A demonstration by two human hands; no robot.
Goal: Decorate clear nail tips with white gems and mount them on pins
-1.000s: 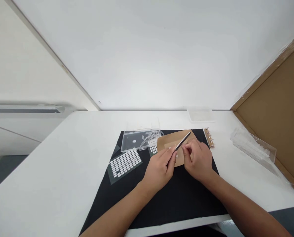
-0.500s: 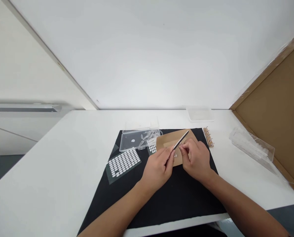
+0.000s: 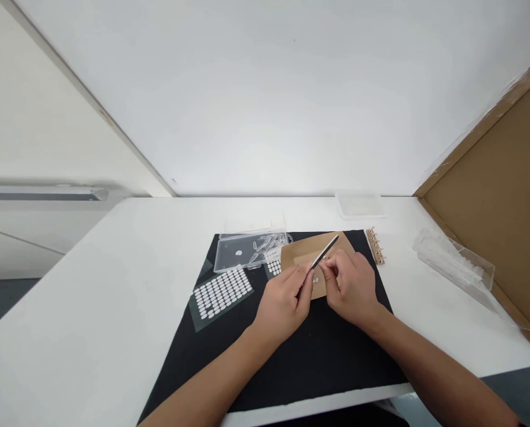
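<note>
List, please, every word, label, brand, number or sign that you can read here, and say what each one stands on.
None can be read anywhere in the view.
The stick in the left hand, the brown sheet and the nearer card of white ovals show no legible print; any on the clear case is too small to tell.

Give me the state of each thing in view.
Stick: held at a slant.
Left hand: closed on stick.
Right hand: curled, grip unclear.
Paper: partly hidden by hands.
Case: open, clear pieces inside.
Oval sheet: lying, mostly full.
Cloth: spread out.
Wooden strip: lying by the cloth.
Cardboard: standing on edge.
</note>
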